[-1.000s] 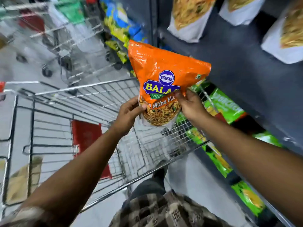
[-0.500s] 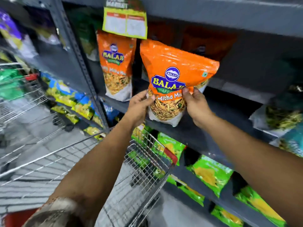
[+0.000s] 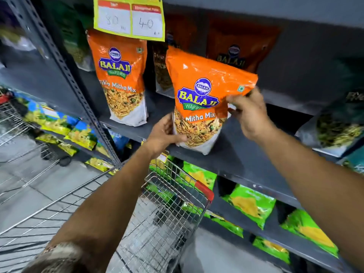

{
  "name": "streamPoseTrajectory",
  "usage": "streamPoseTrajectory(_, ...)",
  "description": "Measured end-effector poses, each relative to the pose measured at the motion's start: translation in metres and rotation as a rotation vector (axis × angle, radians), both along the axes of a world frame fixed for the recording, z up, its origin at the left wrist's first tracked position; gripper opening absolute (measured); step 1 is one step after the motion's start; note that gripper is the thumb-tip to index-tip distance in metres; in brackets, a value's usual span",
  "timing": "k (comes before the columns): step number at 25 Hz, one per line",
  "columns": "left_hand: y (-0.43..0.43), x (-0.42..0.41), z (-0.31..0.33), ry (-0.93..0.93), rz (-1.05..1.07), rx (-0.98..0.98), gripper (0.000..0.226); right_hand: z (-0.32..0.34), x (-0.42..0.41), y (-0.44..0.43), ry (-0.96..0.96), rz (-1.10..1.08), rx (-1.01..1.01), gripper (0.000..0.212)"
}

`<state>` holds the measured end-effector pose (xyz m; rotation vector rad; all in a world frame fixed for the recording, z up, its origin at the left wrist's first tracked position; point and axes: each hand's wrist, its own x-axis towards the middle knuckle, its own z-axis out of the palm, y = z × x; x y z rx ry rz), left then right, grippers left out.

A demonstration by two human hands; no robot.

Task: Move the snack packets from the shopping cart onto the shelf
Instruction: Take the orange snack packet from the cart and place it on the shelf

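An orange Mitha Mix snack packet [image 3: 199, 89] stands with its white bottom resting on the dark grey shelf [image 3: 246, 160], tilted slightly right. My left hand [image 3: 164, 133] grips its lower left corner. My right hand [image 3: 247, 113] pinches its right edge, thumb on the front. A second identical orange packet [image 3: 120, 75] stands upright on the same shelf to the left. The wire shopping cart [image 3: 173, 196] with a red corner guard sits below my arms, against the shelving.
A yellow price tag [image 3: 129, 16] hangs from the shelf above. Darker packets [image 3: 238, 48] stand behind the held one. Green packets [image 3: 250, 205] fill the lower shelf, blue and yellow packets [image 3: 78, 134] the left bay. A perforated grey upright [image 3: 65, 69] divides the bays.
The orange packet has gone from above the cart up to the shelf, where its bottom now rests. My right hand has shifted higher along its right edge.
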<state>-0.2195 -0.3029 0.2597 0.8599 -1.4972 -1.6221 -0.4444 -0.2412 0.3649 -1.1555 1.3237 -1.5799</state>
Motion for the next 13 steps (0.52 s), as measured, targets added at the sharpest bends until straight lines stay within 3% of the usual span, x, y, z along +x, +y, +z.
streamPoseTrajectory(2,-0.001,-0.002,-0.005,-0.251,0.003,-0.106,0.098,0.025,-0.007,0.003,-0.01,-0.047,-0.033,0.005)
streamPoseTrajectory(4,0.0,-0.008,-0.007,-0.416,0.074,-0.172,0.101,0.039,-0.01,0.003,0.08,-0.111,-0.029,0.018)
streamPoseTrajectory(10,-0.001,-0.016,-0.005,-0.543,0.089,-0.225,0.098,0.072,0.005,0.001,0.434,-0.241,-0.165,0.013)
streamPoseTrajectory(13,-0.002,-0.018,-0.002,-0.552,0.062,-0.234,0.099,0.068,0.014,0.002,0.392,-0.225,-0.186,0.008)
